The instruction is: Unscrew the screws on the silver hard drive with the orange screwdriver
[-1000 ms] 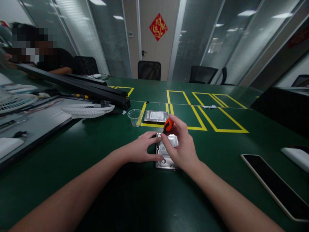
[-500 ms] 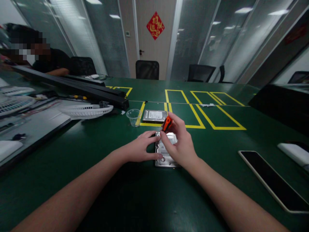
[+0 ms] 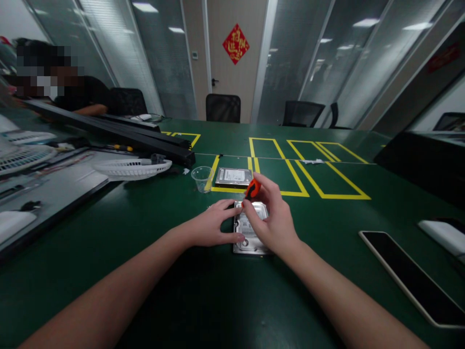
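A silver hard drive (image 3: pixel 250 242) lies flat on the green table (image 3: pixel 225 291) in front of me. My left hand (image 3: pixel 212 225) rests against its left edge, thumb and forefinger spread along the side, steadying it. My right hand (image 3: pixel 271 220) is closed round a small screwdriver with an orange and black handle (image 3: pixel 252 188), held upright with its tip down near the drive's far left corner. The tip itself is hidden by my fingers.
A second hard drive (image 3: pixel 233 177) lies inside yellow taped boxes beyond, with a clear plastic cup (image 3: pixel 202 178) to its left. A white fan grille (image 3: pixel 132 167) and long black bars (image 3: pixel 145 138) lie at left. A tablet (image 3: pixel 414 276) lies at right. A person sits at far left.
Both hands stay on the hard drive; the screwdriver handle has shifted only slightly in my right hand. The view has wobbled a little.
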Motion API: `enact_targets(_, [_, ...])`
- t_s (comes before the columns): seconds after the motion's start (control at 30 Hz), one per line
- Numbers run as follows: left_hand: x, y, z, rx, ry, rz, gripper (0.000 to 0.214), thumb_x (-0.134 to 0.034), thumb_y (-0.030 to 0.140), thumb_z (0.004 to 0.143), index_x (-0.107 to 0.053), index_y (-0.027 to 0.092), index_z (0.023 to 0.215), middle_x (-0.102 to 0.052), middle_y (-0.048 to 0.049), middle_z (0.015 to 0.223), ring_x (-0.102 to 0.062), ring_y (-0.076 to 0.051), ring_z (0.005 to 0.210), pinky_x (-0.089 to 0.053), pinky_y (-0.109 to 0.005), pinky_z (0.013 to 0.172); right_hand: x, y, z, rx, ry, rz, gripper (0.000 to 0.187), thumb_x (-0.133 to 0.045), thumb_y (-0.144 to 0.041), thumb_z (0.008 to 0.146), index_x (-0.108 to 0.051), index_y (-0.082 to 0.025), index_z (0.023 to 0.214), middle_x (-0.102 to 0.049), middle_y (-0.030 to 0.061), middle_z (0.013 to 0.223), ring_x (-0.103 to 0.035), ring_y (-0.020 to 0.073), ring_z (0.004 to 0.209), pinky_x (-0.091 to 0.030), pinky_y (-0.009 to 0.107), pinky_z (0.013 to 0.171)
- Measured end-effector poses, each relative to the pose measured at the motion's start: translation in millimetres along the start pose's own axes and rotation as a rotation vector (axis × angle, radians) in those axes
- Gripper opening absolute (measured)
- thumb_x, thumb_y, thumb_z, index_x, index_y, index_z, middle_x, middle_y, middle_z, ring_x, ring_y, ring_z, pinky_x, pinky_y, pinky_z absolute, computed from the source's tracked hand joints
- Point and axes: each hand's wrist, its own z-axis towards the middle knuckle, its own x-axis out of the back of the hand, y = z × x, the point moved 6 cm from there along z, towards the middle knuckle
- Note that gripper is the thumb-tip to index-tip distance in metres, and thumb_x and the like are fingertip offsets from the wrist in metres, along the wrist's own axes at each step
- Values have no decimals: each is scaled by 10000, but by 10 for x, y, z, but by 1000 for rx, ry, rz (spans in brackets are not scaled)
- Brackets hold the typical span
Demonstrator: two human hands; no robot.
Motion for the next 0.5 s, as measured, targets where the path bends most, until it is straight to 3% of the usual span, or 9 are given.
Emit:
enact_targets(0.3, [-8, -12, -7, -5, -8, -2, 859, -776, 712, 943, -534, 301, 1658, -352, -158, 1795, -317, -464, 1657, -309, -685, 1335, 24, 9, 0, 32, 38, -75, 652, -734, -242, 995, -481, -360, 1585, -722, 87, 1325, -762, 259, 1018, -675, 496, 919])
enact_targets(0.5, [-15, -15, -7, -9, -5, -8, 888, -778, 728, 933, -498, 339, 1681, -326, -139, 1815, -302, -460, 1667, -297, -694, 1336, -4, 59, -32, -44, -14, 23, 697, -653, -226, 1015, -371, -324, 1644, -738, 113, 1304, -783, 268, 1077, -665, 520, 986])
